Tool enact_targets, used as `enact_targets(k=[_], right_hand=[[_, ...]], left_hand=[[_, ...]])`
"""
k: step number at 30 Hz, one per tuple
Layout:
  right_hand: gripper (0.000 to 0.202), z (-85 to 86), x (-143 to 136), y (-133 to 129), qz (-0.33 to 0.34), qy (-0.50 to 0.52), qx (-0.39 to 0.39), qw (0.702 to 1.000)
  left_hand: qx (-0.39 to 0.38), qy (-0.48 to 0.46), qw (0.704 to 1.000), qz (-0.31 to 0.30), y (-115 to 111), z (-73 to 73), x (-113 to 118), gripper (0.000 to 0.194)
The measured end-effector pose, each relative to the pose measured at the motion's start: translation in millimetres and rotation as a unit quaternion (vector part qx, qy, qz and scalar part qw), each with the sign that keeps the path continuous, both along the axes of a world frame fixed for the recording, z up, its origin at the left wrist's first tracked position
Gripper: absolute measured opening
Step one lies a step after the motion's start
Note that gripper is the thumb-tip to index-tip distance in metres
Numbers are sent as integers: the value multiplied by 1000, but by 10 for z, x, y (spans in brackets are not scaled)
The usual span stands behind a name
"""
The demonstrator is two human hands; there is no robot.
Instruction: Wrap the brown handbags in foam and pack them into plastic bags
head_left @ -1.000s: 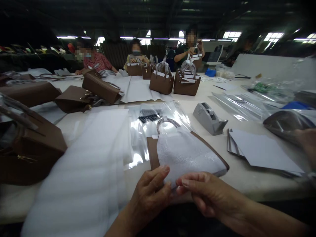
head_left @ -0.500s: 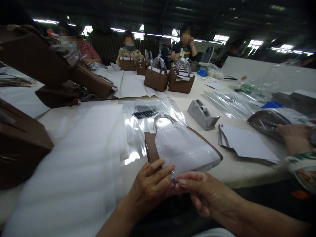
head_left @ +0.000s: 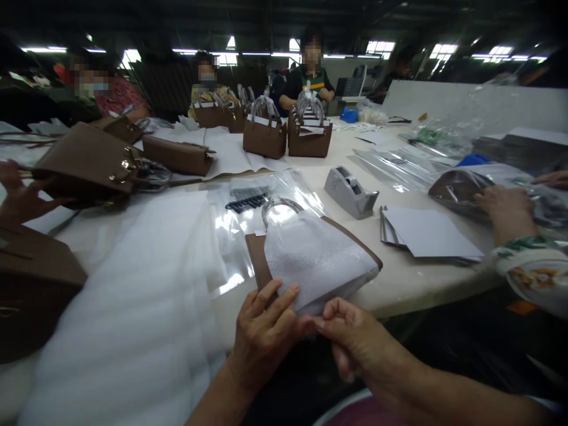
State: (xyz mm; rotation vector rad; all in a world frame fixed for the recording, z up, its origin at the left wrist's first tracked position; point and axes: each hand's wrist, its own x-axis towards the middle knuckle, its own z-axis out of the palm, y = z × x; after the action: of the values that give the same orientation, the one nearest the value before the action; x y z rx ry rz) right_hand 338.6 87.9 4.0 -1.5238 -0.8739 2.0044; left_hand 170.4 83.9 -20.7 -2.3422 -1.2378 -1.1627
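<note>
A brown handbag [head_left: 257,255] lies on its side before me, its front covered by a white foam sheet [head_left: 317,254]. Its wrapped handles [head_left: 281,207] point away from me. My left hand [head_left: 268,325] grips the near edge of the bag, fingers on the sheet and thumb towards the other hand. Beside that thumb, my right hand [head_left: 355,331] is closed in a pinch at the bag's near corner. Whatever lies between its fingertips is too small to make out. Under the bag's far side is a clear plastic bag [head_left: 226,260].
White foam sheets [head_left: 133,307] cover the left. A tape dispenser [head_left: 350,192] and grey-white cards [head_left: 435,231] lie to the right. More brown handbags [head_left: 265,137] stand farther back. A co-worker's hand [head_left: 508,210] works on a wrapped bag at right; another person's hand [head_left: 22,189] is at left.
The view has shifted slightly to the right. At left, a raised brown handbag has come down lower. The person at the back has dropped a hand from the head. My hands keep their hold.
</note>
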Motion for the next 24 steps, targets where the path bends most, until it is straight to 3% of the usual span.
enact_targets(k=[5, 7, 10, 12, 13, 14, 16, 18, 19, 20, 22, 24], right_hand=[[25, -122, 254, -128, -47, -13, -120, 992], [25, -144, 380, -176, -32, 15, -118, 992], [24, -1, 511, -129, 60, 32, -9, 998], [21, 182, 537, 14, 126, -36, 142, 981], [18, 267, 532, 110, 152, -82, 252, 952], [16, 330, 515, 213, 176, -126, 373, 902], [33, 358, 458, 404, 234, -179, 583, 758], [61, 275, 394, 530, 326, -190, 679, 630], [72, 223, 366, 567, 373, -192, 689, 591], [81, 186, 344, 595, 411, -194, 687, 567], [86, 202, 308, 672, 461, -194, 667, 552], [62, 341, 243, 868, 460, -185, 656, 568]], left_hand=[[-8, 5, 1000, 12, -9, -25, 19, 11], [-19, 7, 1000, 13, -17, -48, 16, 14], [-31, 11, 999, 26, -41, -102, 35, 18], [-31, 13, 999, 38, -59, -137, 61, 20], [-26, 14, 999, 43, -65, -152, 75, 20], [-19, 15, 999, 47, -70, -163, 87, 20], [3, 18, 998, 55, -74, -178, 105, 19], [20, 22, 998, 63, -72, -183, 114, 19], [25, 25, 997, 67, -70, -183, 114, 17], [28, 27, 997, 73, -65, -181, 113, 16], [49, 34, 995, 80, -51, -174, 106, 13], [77, 44, 992, 85, -27, -168, 96, 14]])
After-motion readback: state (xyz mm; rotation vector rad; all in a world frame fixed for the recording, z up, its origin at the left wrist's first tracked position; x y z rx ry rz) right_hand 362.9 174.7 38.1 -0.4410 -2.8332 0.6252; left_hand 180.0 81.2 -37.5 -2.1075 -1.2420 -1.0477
